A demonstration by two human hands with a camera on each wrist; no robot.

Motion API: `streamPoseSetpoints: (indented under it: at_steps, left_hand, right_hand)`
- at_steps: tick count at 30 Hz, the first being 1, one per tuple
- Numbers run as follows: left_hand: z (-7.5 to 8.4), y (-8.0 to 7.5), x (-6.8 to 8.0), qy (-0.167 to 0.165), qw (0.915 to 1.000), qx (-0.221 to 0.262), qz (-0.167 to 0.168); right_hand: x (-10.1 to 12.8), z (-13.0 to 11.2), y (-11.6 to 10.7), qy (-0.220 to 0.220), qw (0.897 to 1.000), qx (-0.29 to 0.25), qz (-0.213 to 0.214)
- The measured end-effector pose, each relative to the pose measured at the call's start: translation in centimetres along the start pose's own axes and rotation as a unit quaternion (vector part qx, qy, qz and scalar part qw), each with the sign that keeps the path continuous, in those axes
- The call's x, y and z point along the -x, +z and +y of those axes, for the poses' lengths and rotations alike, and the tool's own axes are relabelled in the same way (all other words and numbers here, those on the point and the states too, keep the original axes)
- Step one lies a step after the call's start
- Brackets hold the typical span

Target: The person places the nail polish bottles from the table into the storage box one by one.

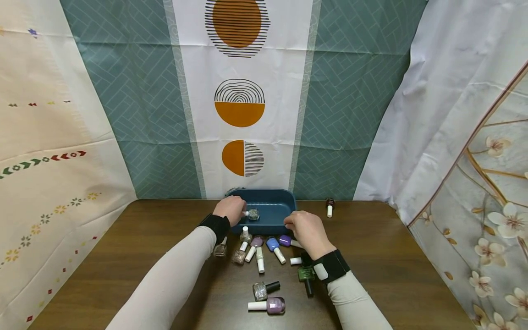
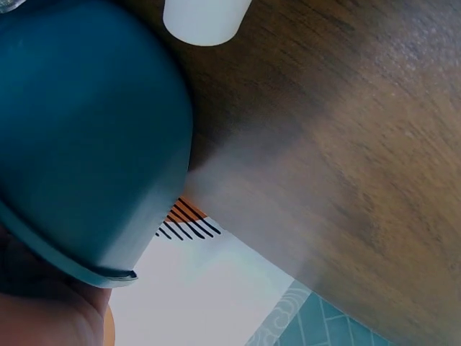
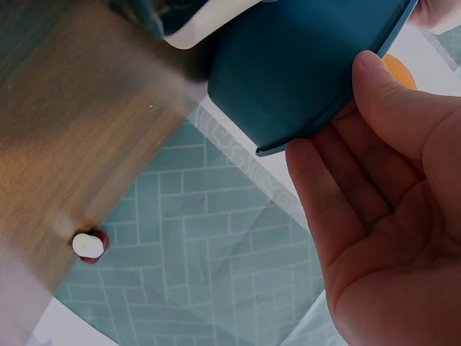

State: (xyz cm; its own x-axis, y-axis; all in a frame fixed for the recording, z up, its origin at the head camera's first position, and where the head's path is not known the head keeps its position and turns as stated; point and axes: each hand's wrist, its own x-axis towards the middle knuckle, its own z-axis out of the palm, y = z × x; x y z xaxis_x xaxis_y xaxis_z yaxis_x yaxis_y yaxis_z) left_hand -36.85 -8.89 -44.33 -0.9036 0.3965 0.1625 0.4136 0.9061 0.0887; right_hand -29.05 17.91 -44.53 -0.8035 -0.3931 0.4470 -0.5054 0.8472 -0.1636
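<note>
A dark blue tray [image 1: 288, 196] stands at the back middle of the brown table [image 1: 392, 266]. Over its inside, my left hand [image 1: 243, 213] pinches a glitter nail polish bottle [image 1: 253, 214] by its white cap. My right hand [image 1: 291, 224] hovers at the tray's front right corner, just above a purple bottle [image 1: 285, 240]. In the right wrist view that hand [image 3: 346, 151] lies open and holds nothing, one fingertip by the tray's rim [image 3: 302, 72]. The left wrist view shows the tray's outer wall [image 2: 86, 144] close up.
Several nail polish bottles [image 1: 260, 250] lie scattered in front of the tray, among them a green one [image 1: 306, 274] under my right wrist and a mauve one [image 1: 275, 305] nearest me. A dark red bottle [image 1: 329, 207] [image 3: 90, 245] stands alone right of the tray. Curtains hang behind and beside the table.
</note>
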Motion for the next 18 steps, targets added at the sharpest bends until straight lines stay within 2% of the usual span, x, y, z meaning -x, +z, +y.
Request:
streamPoseSetpoints:
  at_steps: [8,18]
  left_hand:
    - [-0.06,0.21,-0.04,0.010,0.9999,0.003,-0.006]
    - [-0.22,0.21,-0.52,0.002,0.9996,0.007,-0.028]
  right_hand:
    - [0.08,0.12,0.22,-0.003,1.000,-0.001,-0.006]
    - [-0.03,0.19,0.14,0.001,1.000,0.000,-0.004]
